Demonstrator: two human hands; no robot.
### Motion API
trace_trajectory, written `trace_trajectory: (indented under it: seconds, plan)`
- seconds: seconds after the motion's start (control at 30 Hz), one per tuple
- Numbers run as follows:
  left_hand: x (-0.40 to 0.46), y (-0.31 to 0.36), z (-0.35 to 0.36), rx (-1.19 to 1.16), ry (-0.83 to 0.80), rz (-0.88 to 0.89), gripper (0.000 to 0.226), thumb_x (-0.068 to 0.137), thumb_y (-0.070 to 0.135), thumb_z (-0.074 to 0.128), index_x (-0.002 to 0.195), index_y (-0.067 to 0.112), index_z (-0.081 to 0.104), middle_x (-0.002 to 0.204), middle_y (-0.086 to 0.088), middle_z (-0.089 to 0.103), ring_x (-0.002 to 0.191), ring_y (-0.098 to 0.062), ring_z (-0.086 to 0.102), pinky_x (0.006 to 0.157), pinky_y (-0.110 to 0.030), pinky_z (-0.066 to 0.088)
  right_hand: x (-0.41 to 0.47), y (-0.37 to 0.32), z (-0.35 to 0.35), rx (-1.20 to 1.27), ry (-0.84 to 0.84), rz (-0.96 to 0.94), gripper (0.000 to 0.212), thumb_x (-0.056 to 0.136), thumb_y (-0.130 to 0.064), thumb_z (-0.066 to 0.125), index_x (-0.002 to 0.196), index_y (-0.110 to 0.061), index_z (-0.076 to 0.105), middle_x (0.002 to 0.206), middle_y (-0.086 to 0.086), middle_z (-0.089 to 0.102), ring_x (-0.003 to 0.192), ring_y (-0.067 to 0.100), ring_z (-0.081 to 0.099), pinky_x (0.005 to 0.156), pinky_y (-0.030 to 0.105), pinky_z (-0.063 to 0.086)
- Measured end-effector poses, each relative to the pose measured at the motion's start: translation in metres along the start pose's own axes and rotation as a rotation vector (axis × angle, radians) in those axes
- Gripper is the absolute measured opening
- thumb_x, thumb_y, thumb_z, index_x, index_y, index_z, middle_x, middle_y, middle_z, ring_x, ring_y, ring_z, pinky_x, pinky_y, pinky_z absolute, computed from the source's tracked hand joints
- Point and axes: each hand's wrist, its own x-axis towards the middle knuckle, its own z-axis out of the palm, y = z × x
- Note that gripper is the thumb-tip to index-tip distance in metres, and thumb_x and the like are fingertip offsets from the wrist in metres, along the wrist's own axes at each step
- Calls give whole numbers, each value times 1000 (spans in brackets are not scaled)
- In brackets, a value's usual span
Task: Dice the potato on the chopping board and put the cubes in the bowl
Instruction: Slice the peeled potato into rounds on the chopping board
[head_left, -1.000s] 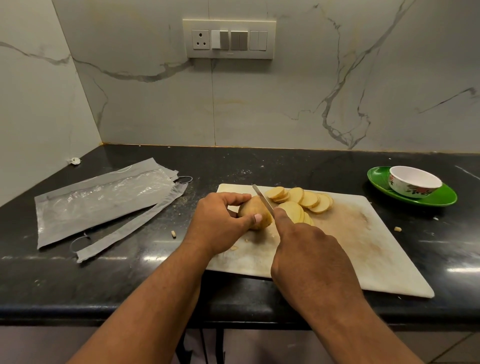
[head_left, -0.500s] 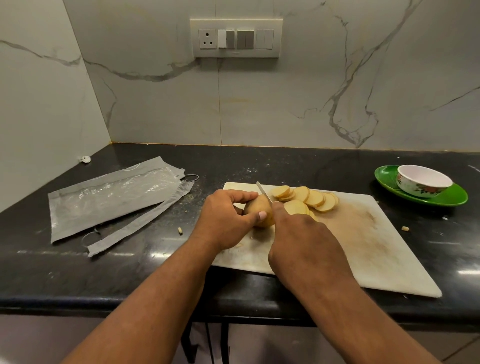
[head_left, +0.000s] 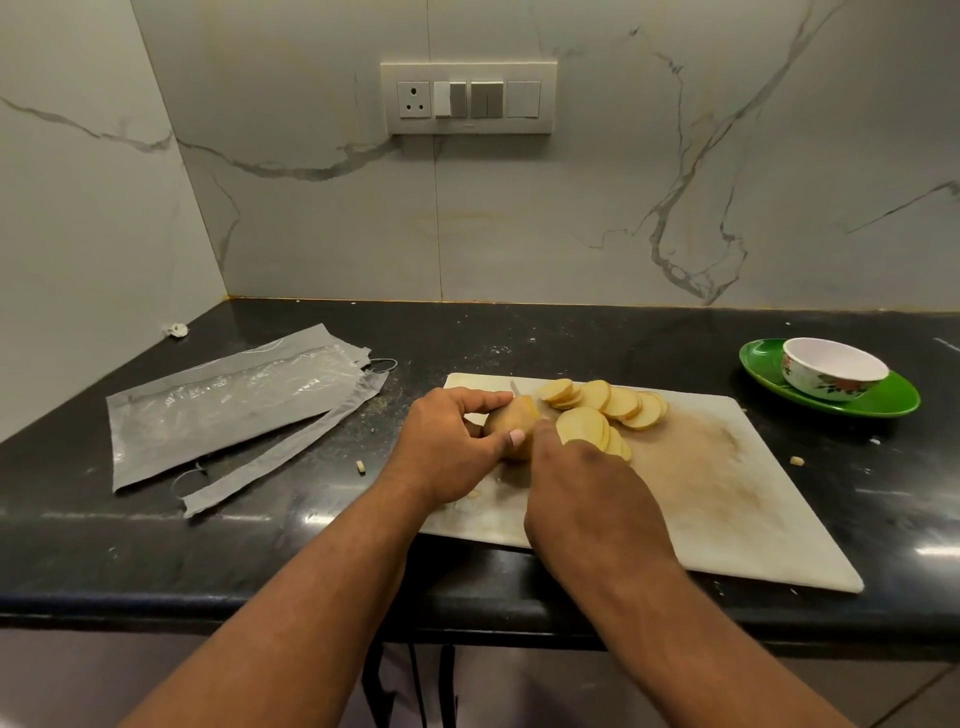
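Observation:
On the white chopping board (head_left: 717, 499) lies the uncut end of a potato (head_left: 511, 423); my left hand (head_left: 449, 444) grips it with curled fingers and thumb. My right hand (head_left: 587, 499) holds a knife (head_left: 515, 387) whose blade is sunk in the potato, only the tip showing behind it. Several round potato slices (head_left: 610, 402) lie fanned on the board just right of the potato. A white flowered bowl (head_left: 831, 369) stands empty on a green plate (head_left: 893, 402) at the far right.
Clear plastic packaging (head_left: 228, 402) and a torn strip (head_left: 291, 457) lie on the black counter to the left. Small potato scraps (head_left: 796, 460) sit on the counter. The board's front edge overhangs the counter edge. A marble wall with a switch panel (head_left: 467, 98) stands behind.
The knife blade has gone down into the potato, so less of it shows. My view has shifted slightly; the left hand keeps its hold.

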Motion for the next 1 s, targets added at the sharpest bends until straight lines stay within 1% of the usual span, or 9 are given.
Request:
trace_trajectory:
  seconds: [0.17, 0.23, 0.33, 0.47, 0.57, 0.63, 0.8, 0.93, 1.0]
  plan:
    - [2, -1, 1, -7, 0, -10, 44, 86, 20, 84, 128, 23, 73, 106, -3, 77, 54, 9, 58, 62, -5, 43, -24, 5, -2, -57, -13, -46, 50, 106, -22, 35, 154, -21, 20, 128, 5, 58, 107, 21, 62, 80, 30, 49]
    - [0, 1, 0, 1, 3, -7, 44, 86, 20, 84, 128, 23, 73, 108, 3, 74, 56, 4, 62, 62, -6, 45, -21, 7, 0, -60, -9, -50, 48, 106, -21, 34, 153, -20, 23, 126, 5, 59, 105, 20, 62, 77, 29, 48]
    - [-2, 2, -1, -20, 5, 13, 45, 84, 16, 85, 128, 21, 74, 109, 12, 62, 82, -12, 60, 57, -6, 42, -8, 6, 4, -20, 35, -48, 41, 106, -20, 32, 146, -20, 35, 117, 3, 62, 93, 17, 61, 70, 26, 43]
    - [-1, 2, 1, -16, 6, 24, 44, 86, 14, 84, 128, 19, 74, 107, 12, 58, 86, -8, 54, 55, -3, 39, -6, 5, 1, 36, 3, -21, 27, 104, -19, 35, 128, -21, 48, 109, 0, 62, 74, 11, 46, 63, 23, 38]
    - [0, 1, 1, 5, 13, 0, 42, 87, 16, 82, 128, 20, 73, 107, 9, 66, 77, 0, 65, 58, -3, 42, -14, 10, 0, 37, -32, -15, 24, 104, -19, 37, 124, -21, 50, 111, 2, 64, 83, 17, 57, 64, 25, 37]
    - [3, -1, 1, 12, 26, -10, 41, 87, 18, 82, 127, 22, 74, 106, -1, 76, 57, 8, 62, 60, -3, 42, -24, 11, -4, 29, -62, -25, 27, 103, -19, 40, 129, -21, 48, 115, 3, 63, 96, 20, 61, 69, 28, 40]
    - [4, -3, 2, 30, 18, -5, 42, 87, 23, 82, 128, 25, 73, 108, -8, 77, 56, 11, 58, 63, -1, 43, -44, 34, -30, 41, -140, 31, 45, 95, -24, 48, 140, -28, 43, 124, 0, 57, 99, 17, 53, 83, 28, 45]
    - [4, -2, -1, 42, 14, -15, 45, 86, 27, 84, 130, 27, 72, 113, 0, 76, 61, 4, 61, 64, -7, 46, -44, 34, -43, 37, -25, 56, 53, 96, -25, 47, 147, -29, 34, 117, 0, 60, 90, 14, 53, 72, 24, 39]
    - [3, -1, -1, 27, 21, -22, 47, 84, 29, 86, 129, 27, 72, 115, 6, 75, 66, 2, 64, 70, -10, 48, -38, 28, -43, 33, 34, 51, 58, 97, -23, 47, 151, -29, 30, 119, 1, 62, 94, 15, 57, 69, 23, 38]
